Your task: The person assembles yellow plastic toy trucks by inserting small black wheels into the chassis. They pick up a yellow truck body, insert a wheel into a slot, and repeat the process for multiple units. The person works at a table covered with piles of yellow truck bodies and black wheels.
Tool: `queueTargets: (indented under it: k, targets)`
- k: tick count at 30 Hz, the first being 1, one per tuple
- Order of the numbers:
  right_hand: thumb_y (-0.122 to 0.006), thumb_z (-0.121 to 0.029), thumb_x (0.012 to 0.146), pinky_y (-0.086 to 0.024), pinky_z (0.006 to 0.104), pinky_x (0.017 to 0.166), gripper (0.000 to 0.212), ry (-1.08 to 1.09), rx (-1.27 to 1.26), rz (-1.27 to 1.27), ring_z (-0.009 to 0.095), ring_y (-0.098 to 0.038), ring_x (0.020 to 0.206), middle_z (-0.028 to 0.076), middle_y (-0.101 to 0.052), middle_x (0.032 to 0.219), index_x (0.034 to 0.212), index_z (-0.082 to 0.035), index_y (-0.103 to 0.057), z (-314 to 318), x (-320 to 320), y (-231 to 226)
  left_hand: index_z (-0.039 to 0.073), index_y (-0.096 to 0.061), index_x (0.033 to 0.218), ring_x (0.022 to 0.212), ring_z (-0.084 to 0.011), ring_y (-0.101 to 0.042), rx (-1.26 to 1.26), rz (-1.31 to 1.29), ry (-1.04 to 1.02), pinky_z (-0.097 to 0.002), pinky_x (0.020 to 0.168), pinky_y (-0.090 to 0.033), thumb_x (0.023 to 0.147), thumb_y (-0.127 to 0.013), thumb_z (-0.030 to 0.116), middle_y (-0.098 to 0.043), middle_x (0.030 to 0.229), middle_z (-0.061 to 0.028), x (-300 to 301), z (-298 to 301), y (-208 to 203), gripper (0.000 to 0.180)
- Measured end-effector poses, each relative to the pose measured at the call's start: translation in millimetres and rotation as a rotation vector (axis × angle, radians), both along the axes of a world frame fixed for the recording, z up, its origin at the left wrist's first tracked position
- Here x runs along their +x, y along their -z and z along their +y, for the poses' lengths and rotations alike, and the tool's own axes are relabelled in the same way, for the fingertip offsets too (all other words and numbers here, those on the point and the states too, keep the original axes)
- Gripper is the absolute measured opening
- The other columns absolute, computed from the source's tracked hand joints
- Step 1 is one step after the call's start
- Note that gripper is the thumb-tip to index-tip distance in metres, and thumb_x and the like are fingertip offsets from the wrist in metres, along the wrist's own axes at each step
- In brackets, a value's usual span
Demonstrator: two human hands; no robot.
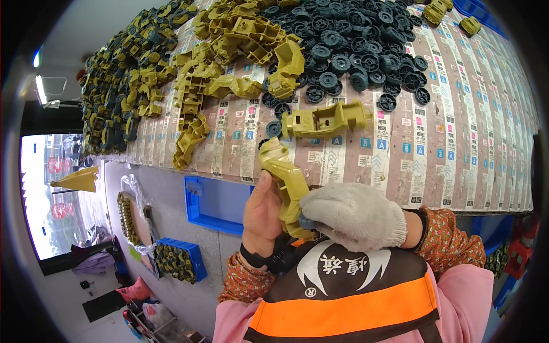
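An olive-yellow plastic toy vehicle body point(289, 180) is held upright near the table's front edge. My bare left hand point(263, 211) is closed round its left side, thumb toward the top. At its lower end my right hand point(357, 217), in a white knit glove, pinches a dark toy wheel point(307, 222) against the body; the glove hides most of that wheel. Just beyond lies another toy vehicle body point(326, 120) on its side. Behind it spreads a heap of dark toy wheels point(349, 51), with more loose bodies point(246, 34) to its left.
The table point(457, 143) has a printed, striped cover. A large pile of bodies with wheels point(131, 80) fills its far left end. Below the front edge are an open blue tray point(214, 214) and a blue crate point(194, 260) of toy vehicles on the floor. Another blue bin point(483, 11) stands far right.
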State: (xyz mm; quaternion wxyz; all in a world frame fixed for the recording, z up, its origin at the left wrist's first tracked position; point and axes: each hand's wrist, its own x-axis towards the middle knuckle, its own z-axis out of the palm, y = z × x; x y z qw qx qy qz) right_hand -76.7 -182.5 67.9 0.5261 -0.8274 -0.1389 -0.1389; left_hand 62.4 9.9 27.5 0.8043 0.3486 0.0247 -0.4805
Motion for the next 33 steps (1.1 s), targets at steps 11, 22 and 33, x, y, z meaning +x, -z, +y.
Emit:
queueTargets:
  k: [11,22,33]
  targets:
    - [-0.064,-0.003,0.1,-0.058,0.0337,0.078,0.029,0.514,0.562,0.353,0.021,-0.073,0.085,0.015,-0.074,0.104,0.129,-0.002,-0.063,-7,18,16,0.002,-0.054,0.142,0.101,-0.0231,-0.072,0.185,-0.175,0.09,-0.0384,0.087,-0.063,0.102,-0.073,0.042,-0.069,0.119,-0.0118,-26,-18,-18,0.06]
    - [-0.067,-0.008,0.097,-0.058,0.0397,0.079,0.034,0.566,0.348,0.271,0.032,-0.075,0.091,0.02,-0.072,0.102,0.13,-0.001,-0.064,-6,7,21,0.011,-0.035,0.151,0.117,-0.0134,-0.06,0.243,-0.446,0.133,-0.0326,0.101,-0.052,0.104,-0.073,0.017,-0.059,0.131,-0.005,-38,-31,-2,0.061]
    - [-0.064,0.004,0.088,-0.059,0.0411,0.082,0.041,0.508,0.088,0.28,0.04,-0.075,0.095,0.023,-0.072,0.108,0.129,0.003,-0.062,-17,-9,16,0.006,-0.03,0.15,0.123,-0.018,-0.06,0.315,-0.889,0.287,-0.0344,0.106,-0.049,0.099,-0.079,0.016,-0.058,0.134,-0.0101,-36,-38,-1,0.072]
